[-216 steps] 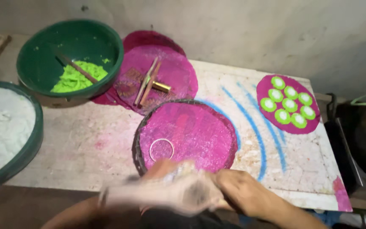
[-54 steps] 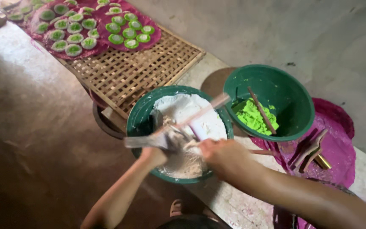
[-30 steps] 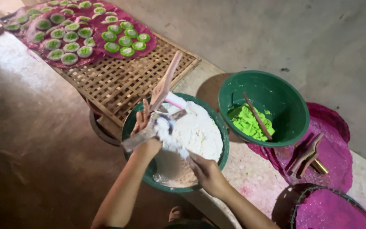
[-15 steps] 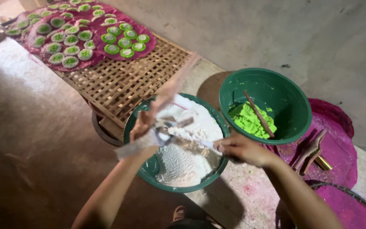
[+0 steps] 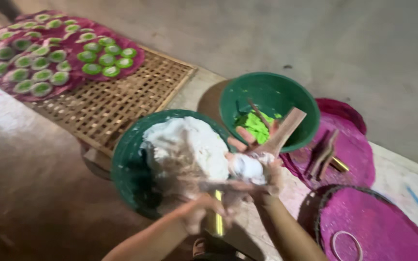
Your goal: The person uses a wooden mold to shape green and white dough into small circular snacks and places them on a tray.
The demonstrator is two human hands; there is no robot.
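My right hand (image 5: 255,166) is over the rim gap between the two green bowls. It holds a flat wooden spatula (image 5: 286,128) that points up to the right, and a lump of white dough (image 5: 245,166) lies in its palm. My left hand (image 5: 199,212), blurred, is at the near edge of the dough bowl and grips a short yellow metal tube (image 5: 217,222). The nearer green bowl (image 5: 124,169) holds a big mass of white dough (image 5: 189,145). The farther green bowl (image 5: 310,116) holds bright green paste (image 5: 256,125).
A woven bamboo tray (image 5: 117,101) lies at the upper left, with magenta sheets carrying several green-topped round pieces (image 5: 97,48). At the right are magenta discs (image 5: 359,159), wooden sticks (image 5: 325,154) and a round magenta board (image 5: 378,227) with a ring (image 5: 347,244) on it.
The view has shifted left to the bowls. My right hand has drawn back from the dough bowl toward the green-paste bowl with dough and the spatula. My left hand has dropped to the bowl's near edge.
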